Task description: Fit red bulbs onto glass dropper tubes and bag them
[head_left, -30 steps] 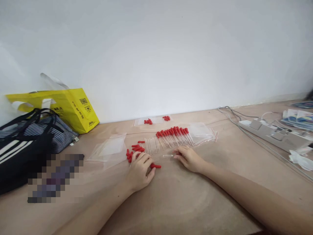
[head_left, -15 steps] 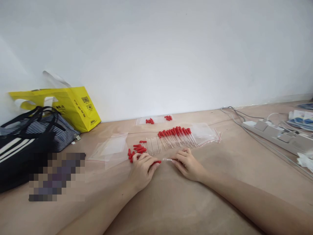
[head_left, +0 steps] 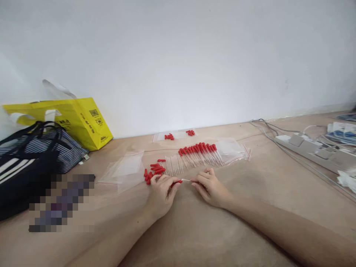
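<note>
The slim, clear, glass-looking tube (head_left: 186, 180), pinched in the right hand (head_left: 210, 188), has closed up to the red, rubbery, tapered bulb (head_left: 176, 183) the left hand (head_left: 162, 193) pinches, between both hands; crooked pressure might make it slip or crack.

At your left, a yellow bag (head_left: 80, 120) with pale handles leans near the white wall (head_left: 178, 63), its side printed with dark lettering and 2 square codes. In front of it you have a blue-and-white striped bag (head_left: 73, 150), partly behind a black bag (head_left: 25, 193) with white stripes. Nearer you, a dark flat object (head_left: 62, 202) is blurred out by pixels. On your right, a white power strip (head_left: 300, 155) carries several plugs, with a pale cable (head_left: 269, 139) running beside it. Past that lie printed packets (head_left: 343, 131), while crumpled white material (head_left: 346, 180) sits close to you.
</note>
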Demonstrator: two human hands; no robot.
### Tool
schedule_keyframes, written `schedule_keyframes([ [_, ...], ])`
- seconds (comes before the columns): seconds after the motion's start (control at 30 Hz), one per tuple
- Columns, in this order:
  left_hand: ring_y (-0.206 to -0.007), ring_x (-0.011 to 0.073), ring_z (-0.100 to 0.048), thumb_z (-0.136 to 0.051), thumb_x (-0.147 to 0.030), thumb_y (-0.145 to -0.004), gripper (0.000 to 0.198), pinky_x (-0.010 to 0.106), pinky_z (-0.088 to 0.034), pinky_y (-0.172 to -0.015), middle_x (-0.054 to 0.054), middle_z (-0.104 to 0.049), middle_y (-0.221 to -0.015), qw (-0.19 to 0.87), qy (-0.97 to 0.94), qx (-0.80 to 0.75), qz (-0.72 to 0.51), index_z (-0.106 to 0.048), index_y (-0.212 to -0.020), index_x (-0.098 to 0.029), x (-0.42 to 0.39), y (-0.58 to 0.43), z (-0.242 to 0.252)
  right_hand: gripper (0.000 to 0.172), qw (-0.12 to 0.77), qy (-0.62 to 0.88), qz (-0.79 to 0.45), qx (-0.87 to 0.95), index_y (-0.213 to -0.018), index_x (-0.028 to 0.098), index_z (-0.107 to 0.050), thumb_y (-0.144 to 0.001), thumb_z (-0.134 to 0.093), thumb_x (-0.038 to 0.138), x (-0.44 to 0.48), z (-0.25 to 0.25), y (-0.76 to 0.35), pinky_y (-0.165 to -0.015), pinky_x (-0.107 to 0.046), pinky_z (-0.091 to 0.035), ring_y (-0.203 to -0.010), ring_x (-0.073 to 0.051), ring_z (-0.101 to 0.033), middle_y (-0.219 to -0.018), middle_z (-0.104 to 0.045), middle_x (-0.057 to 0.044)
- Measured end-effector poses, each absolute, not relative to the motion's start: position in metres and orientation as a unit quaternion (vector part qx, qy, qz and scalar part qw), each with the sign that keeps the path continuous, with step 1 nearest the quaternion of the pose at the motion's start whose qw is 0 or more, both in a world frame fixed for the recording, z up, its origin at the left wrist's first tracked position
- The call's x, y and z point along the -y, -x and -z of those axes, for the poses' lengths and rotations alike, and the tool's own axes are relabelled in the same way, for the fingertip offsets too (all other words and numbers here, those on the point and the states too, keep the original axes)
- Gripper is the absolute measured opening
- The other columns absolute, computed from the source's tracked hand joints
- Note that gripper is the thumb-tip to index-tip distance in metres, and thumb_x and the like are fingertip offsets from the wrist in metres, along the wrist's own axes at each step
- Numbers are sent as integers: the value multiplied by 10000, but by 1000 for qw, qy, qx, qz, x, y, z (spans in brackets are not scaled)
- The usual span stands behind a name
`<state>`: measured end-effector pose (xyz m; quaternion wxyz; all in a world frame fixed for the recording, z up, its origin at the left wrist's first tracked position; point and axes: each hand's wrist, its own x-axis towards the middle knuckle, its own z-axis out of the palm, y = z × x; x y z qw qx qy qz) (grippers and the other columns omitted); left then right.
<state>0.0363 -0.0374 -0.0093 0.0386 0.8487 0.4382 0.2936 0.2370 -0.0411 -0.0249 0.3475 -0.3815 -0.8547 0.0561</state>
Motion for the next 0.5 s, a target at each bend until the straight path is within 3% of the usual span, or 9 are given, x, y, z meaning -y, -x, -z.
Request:
schedule_keyframes([
  [0.5,-736,139,-548,-450,-234,-825,126,379,-212,-843,-36,-614,-714,7,-867,-409,-285,-561,-772,-207,39,-35,7,236,342,314,48,884,-861,157,-597,-824,-370,106,36,23,-241,-662,-301,-200,-580,-96,-429,-684,-582,-15],
])
